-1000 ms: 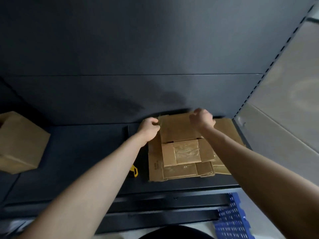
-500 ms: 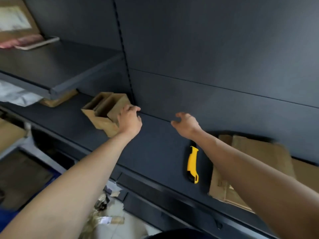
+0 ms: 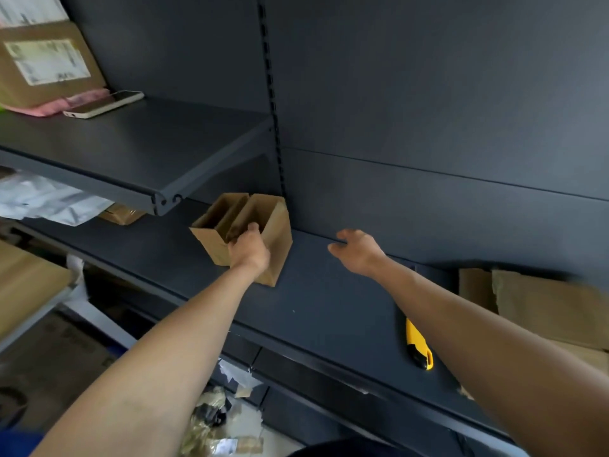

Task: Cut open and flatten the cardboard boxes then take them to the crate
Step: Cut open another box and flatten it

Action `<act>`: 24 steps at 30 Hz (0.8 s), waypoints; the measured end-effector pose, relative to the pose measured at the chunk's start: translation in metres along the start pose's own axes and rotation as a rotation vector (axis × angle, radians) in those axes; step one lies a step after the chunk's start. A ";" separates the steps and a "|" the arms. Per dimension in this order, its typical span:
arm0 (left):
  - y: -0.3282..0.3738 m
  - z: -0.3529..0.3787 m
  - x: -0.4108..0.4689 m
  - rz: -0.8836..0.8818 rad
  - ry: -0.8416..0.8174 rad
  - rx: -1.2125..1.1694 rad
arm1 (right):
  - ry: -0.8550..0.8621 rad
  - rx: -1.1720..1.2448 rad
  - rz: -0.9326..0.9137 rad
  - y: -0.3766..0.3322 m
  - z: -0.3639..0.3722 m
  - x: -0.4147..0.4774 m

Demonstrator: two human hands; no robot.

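Note:
A small open brown cardboard box (image 3: 276,232) stands on the dark shelf (image 3: 329,305) near the back panel. My left hand (image 3: 248,249) grips its near wall, fingers over the rim and inside. My right hand (image 3: 357,250) hovers to the right of the box with loosely spread fingers, holding nothing. A stack of flattened cardboard (image 3: 540,308) lies on the shelf at the far right, partly behind my right forearm. A yellow utility knife (image 3: 418,344) lies near the shelf's front edge, beside that forearm.
An upper shelf (image 3: 138,153) juts out at the left, carrying a labelled carton (image 3: 46,61), a pink cloth and a phone (image 3: 105,103). Plastic bags and another box sit beneath it. Scraps of tape and paper litter the floor (image 3: 224,420) below.
I turned left from the flattened stack at the right. My left hand reached the small open box and now grips its wall; my right hand let go of the stack and followed.

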State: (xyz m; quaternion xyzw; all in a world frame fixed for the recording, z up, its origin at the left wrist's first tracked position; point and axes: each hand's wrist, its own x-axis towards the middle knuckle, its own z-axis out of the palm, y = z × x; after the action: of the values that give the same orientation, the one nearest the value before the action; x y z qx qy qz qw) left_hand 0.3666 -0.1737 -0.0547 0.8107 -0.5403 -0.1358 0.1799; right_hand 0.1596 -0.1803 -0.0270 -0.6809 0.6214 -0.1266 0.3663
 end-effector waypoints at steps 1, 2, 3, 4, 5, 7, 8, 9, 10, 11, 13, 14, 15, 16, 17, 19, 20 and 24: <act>0.001 0.000 0.001 0.007 0.005 -0.036 | 0.005 0.018 0.017 0.001 0.001 0.001; 0.002 -0.001 0.001 0.013 0.013 -0.087 | 0.014 0.036 0.036 0.002 0.001 0.001; 0.006 -0.003 0.000 0.005 0.016 -0.168 | 0.033 0.051 0.054 0.003 0.000 0.001; 0.012 -0.007 -0.003 -0.016 0.010 -0.289 | 0.057 0.073 0.075 0.004 -0.002 0.001; 0.019 -0.011 -0.005 -0.046 0.001 -0.440 | 0.088 0.115 0.100 0.007 -0.005 0.001; 0.033 -0.015 -0.008 -0.151 -0.057 -0.746 | 0.142 0.272 0.167 0.015 -0.012 0.001; 0.037 -0.016 -0.008 -0.230 -0.127 -0.876 | 0.155 0.380 0.210 0.021 -0.017 0.000; 0.040 -0.013 -0.007 -0.320 -0.217 -0.970 | 0.152 0.506 0.251 0.028 -0.023 -0.002; 0.041 -0.010 -0.009 -0.405 -0.322 -1.030 | 0.134 0.642 0.281 0.035 -0.027 -0.005; 0.042 -0.007 -0.014 -0.466 -0.412 -1.059 | 0.111 0.757 0.297 0.044 -0.031 -0.006; 0.040 0.003 -0.020 -0.520 -0.515 -1.055 | 0.072 0.885 0.303 0.056 -0.039 -0.011; 0.040 0.009 -0.024 -0.532 -0.549 -1.059 | 0.069 0.894 0.313 0.059 -0.043 -0.013; 0.040 0.017 -0.027 -0.538 -0.583 -1.053 | 0.071 0.882 0.334 0.062 -0.045 -0.016; 0.042 0.021 -0.033 -0.535 -0.611 -1.026 | 0.075 0.856 0.367 0.063 -0.047 -0.017; 0.046 0.026 -0.038 -0.507 -0.620 -0.967 | 0.078 0.827 0.413 0.065 -0.048 -0.018; 0.054 0.037 -0.042 -0.354 -0.558 -0.729 | 0.104 0.763 0.514 0.066 -0.047 -0.019; 0.058 0.042 -0.043 -0.237 -0.486 -0.587 | 0.132 0.705 0.552 0.066 -0.045 -0.017; 0.085 0.035 -0.064 0.178 -0.425 -0.457 | 0.262 0.451 0.603 0.061 -0.034 -0.014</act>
State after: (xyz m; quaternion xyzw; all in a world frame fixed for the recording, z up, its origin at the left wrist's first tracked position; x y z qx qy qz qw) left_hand 0.2573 -0.1493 -0.0469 0.6524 -0.5902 -0.4033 0.2516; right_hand 0.0892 -0.1758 -0.0393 -0.3486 0.7914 -0.2326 0.4451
